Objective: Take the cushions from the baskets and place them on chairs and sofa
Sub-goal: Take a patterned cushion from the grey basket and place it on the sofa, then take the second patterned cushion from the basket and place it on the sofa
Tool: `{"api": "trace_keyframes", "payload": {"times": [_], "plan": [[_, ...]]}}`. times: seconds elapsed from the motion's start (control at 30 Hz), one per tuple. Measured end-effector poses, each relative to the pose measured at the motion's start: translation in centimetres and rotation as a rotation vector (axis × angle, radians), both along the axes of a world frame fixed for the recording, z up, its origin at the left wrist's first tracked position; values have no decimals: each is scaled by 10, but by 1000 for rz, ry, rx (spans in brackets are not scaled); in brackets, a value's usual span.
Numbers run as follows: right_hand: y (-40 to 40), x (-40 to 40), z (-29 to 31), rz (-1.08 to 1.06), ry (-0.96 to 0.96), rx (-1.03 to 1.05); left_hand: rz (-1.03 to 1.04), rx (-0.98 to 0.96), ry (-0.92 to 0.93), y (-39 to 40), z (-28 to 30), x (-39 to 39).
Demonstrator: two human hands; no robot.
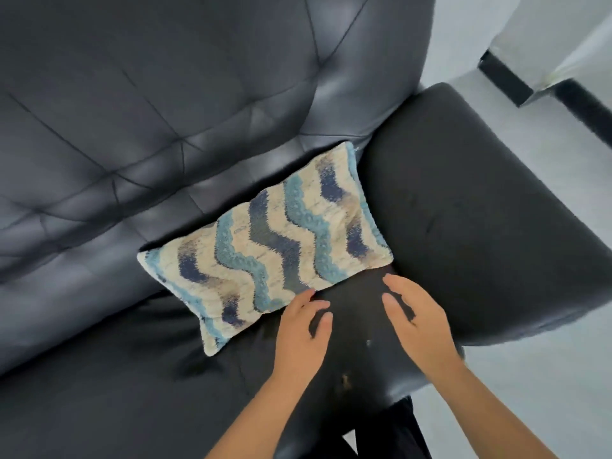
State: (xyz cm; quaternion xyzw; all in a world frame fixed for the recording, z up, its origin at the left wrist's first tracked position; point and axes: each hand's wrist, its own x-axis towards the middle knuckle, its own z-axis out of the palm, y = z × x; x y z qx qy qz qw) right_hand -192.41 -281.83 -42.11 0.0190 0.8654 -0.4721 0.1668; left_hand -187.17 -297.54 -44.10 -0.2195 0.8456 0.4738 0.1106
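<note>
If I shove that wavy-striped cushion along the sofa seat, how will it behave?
The cushion looks soft and flattish, so it would probably bend or bunch rather than move stiffly. The sofa leather looks smooth and shiny, so it may slide easily. It seems light and unlikely to roll.

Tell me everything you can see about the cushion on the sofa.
The cushion is rectangular, cream fabric with wavy light-blue and navy stripes, and looks quilted. It lies flat on the black sofa seat, against the backrest, one end against the armrest. The left hand reaches its near edge with open fingers; the right hand hovers beside it.
</note>
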Motion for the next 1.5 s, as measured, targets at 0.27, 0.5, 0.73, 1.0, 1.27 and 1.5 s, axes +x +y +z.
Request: {"api": "trace_keyframes", "payload": {"times": [0.27, 0.5, 0.73, 1.0, 1.27, 1.5], "plan": [[103, 177, 90, -575, -150, -133, -672, 210, -83, 65, 78, 101], [141, 385, 108, -1186, -229, -173, -851, 268, -264, 135, 101, 175], [201, 480, 124, -1654, -138, -166, -1333, 234, -259, 302, 110, 216], [398, 526, 141, -1779, 71, -209, -1506, 322, -179, 534, 157, 251], [521, 572, 131, -1964, 78, -237, -1461, 288, -208, 678, 144, 279], [706, 590, 125, -2078, 109, -182, -1571, 339, -200, 902, 134, 301]]}}
